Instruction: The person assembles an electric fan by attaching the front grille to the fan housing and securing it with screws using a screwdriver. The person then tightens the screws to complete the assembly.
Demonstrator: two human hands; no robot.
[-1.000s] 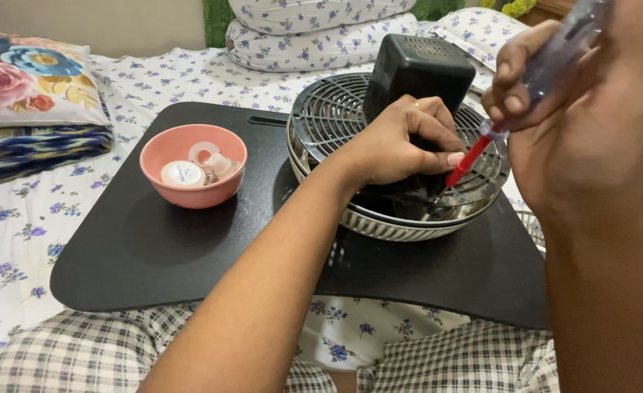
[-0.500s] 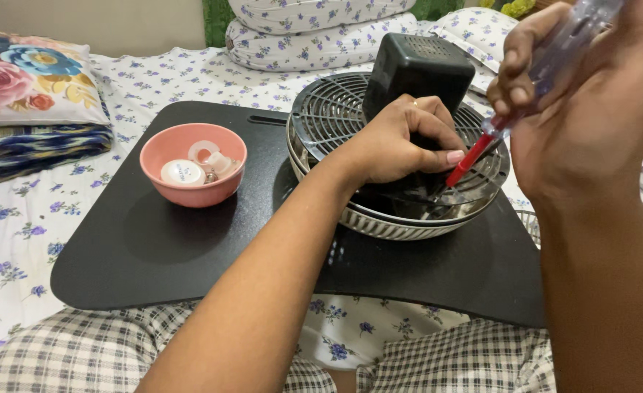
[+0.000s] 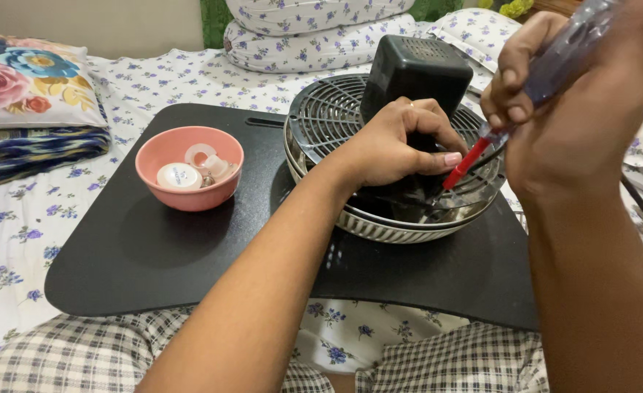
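Right hand (image 3: 576,124) gripping screwdriver (image 3: 525,94), red shaft angling into fan (image 3: 336,116) grille beside black motor box (image 3: 416,69). Left hand (image 3: 394,145) clasping motor box base, steadying fan on black tray (image 3: 154,247). Pink bowl (image 3: 189,191) already holding removed small parts; grille not yet off.

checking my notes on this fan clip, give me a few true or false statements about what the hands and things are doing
1. The left hand grips the black motor box on the fan grille. True.
2. The right hand holds a screwdriver with a red shaft. True.
3. The pink bowl is empty. False: small white parts lie in it.
4. The fan stands on the bare bedsheet. False: it rests on a black board.
5. The bowl sits right of the fan. False: it is on the left.
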